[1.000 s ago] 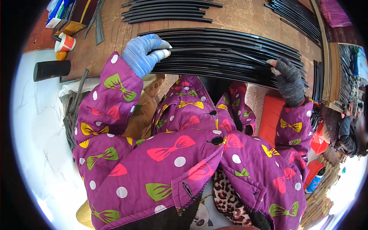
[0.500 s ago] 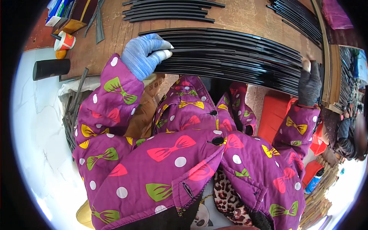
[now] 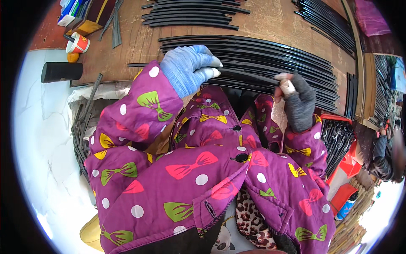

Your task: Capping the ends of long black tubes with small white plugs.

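Many thin black strips (image 3: 253, 47) lie side by side across the near part of a brown wooden table. My left hand (image 3: 188, 70), in a light blue glove with pale fingertips showing, pinches a dark strip (image 3: 249, 75) near the table's front edge. That strip runs right to my right hand (image 3: 298, 101), which wears a dark grey glove with white wrapping on a finger or thumb. Its fingertips close on the strip over the near side of the row. My hands are apart, with the strip spanning between them. Exactly where each fingertip meets it is partly hidden.
More black strips (image 3: 190, 15) lie farther back, and another bundle (image 3: 323, 25) is at the far right. A red-and-white cup (image 3: 78, 43) and a black cylinder (image 3: 62, 72) sit at left. A red container (image 3: 338, 133) of dark strips stands right of my arm.
My right hand has moved left and nearer from the right end of the row. My left hand has shifted right. A strip now shows between my hands, and the red container is uncovered.
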A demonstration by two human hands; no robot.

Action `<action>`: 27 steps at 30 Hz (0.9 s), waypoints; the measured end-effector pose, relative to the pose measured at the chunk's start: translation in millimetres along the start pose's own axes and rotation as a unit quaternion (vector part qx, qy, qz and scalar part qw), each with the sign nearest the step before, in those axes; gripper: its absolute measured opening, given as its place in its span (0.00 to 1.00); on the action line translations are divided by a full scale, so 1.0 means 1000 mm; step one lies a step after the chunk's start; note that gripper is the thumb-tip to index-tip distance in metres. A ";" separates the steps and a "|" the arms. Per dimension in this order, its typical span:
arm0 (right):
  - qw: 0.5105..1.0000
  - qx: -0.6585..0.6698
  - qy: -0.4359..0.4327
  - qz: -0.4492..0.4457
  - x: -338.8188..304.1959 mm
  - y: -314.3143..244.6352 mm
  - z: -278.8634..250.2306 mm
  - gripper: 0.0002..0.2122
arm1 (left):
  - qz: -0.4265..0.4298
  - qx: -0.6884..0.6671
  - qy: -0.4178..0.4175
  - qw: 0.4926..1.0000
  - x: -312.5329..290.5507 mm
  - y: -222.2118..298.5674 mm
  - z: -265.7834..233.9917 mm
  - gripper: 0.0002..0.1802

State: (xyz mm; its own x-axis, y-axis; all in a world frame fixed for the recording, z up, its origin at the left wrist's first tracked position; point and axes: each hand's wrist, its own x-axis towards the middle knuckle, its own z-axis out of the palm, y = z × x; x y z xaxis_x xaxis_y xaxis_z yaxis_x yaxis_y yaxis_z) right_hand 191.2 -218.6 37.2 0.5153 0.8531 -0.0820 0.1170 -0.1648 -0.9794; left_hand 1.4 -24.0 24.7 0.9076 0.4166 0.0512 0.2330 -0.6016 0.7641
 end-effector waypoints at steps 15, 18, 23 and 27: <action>0.978 0.192 0.080 0.020 0.002 0.037 -0.095 0.11 | -0.214 -0.130 0.005 0.968 -0.021 -0.043 -0.022 0.12; 0.981 0.178 0.076 0.019 0.000 0.035 -0.094 0.10 | -0.254 -0.167 -0.010 0.953 -0.018 -0.033 -0.029 0.11; 0.985 0.162 0.066 -0.007 -0.003 0.045 -0.125 0.12 | -0.265 -0.170 0.004 0.949 -0.020 -0.034 -0.035 0.09; 0.965 0.206 0.163 -0.003 -0.017 0.066 -0.206 0.11 | -0.265 -0.145 0.014 0.953 -0.030 -0.070 -0.050 0.08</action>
State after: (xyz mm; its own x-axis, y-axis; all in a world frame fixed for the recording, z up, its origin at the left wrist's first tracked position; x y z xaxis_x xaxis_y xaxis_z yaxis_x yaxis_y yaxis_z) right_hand 364.8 -346.1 12.4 0.7630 0.6414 -0.0802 -0.1929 0.1076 -0.9753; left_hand -59.8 39.4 1.9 0.6797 0.6290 -0.3773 0.5455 -0.0895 0.8333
